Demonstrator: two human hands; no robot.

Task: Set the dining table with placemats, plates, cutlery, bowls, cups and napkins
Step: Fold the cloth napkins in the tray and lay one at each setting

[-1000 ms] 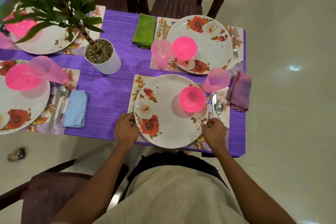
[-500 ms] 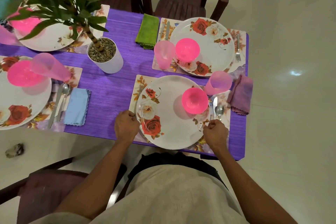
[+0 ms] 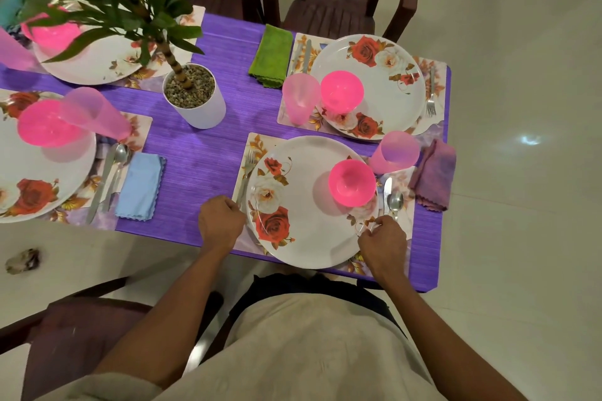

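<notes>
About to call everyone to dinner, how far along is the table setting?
Nearly done: four places show plates, bowls and cups, and the near plate has its fork, knife, spoon and napkin. In hand: left hand and right hand grip that plate's edges. Left: probably only final straightening.

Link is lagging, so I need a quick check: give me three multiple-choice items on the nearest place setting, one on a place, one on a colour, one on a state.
1. Where does the pink bowl sit?
A. on the near plate
B. on the floor
C. in the plant pot

2. What colour is the napkin right of that setting?
A. green
B. purple
C. blue

3. What is the left hand doing?
A. lifting a cup
B. curled at the plate's left edge
C. holding a napkin

Answers: A, it rests on the near plate; B, the cloth is purple; C is out, B, fingers curl beside the rim.
</notes>
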